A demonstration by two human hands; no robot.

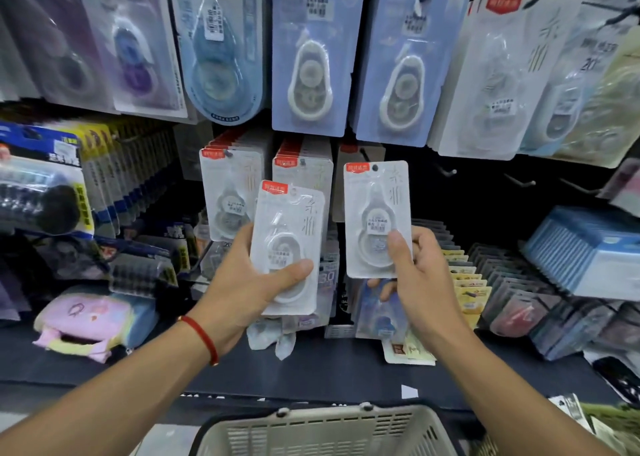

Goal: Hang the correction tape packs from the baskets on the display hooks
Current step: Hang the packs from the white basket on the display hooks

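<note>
The left hand (242, 282) is gripping one white correction tape pack (287, 248), tilted, before the hanging rows. The right hand (419, 275) is clamping a second pack (377, 218) upright near an empty hook (446, 171), above the grey basket (311, 431).

A pink pouch (85, 320) lies on the dark shelf (329, 365).

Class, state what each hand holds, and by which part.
Left hand: a correction tape pack, gripped at its lower half. Right hand: another pack, gripped at its lower right edge.
</note>
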